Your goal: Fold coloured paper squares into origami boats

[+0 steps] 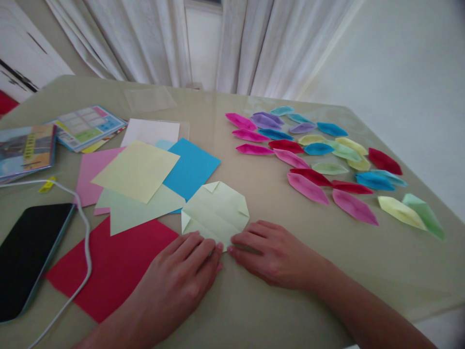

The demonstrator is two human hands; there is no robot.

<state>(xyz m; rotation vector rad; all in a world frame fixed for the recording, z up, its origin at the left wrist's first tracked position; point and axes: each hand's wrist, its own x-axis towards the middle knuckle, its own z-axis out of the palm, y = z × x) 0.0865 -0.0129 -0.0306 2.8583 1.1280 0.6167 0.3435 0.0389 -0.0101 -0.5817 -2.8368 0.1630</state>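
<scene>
A pale green sheet of origami paper (pixel 216 211) lies on the table in front of me. Its far, left and right corners are folded inward, and crease lines run across it. My left hand (pixel 185 271) has its fingers bent together on the near left edge of this sheet. At the near corner, my right hand (pixel 271 249) grips the paper between thumb and fingers, close to the left fingertips. The fingers partly hide that corner's fold. Beside my left forearm lies a flat red sheet (pixel 119 264), partly under the forearm and other paper.
Several folded paper pieces (pixel 308 186) in many colours spread across the right side. Loose yellow (pixel 136 169), blue (pixel 196 162) and pink sheets (pixel 89 179) overlap at left. A phone (pixel 31 257), white cable (pixel 87 242), booklets (pixel 25 150) and packets (pixel 89 126) lie farther left.
</scene>
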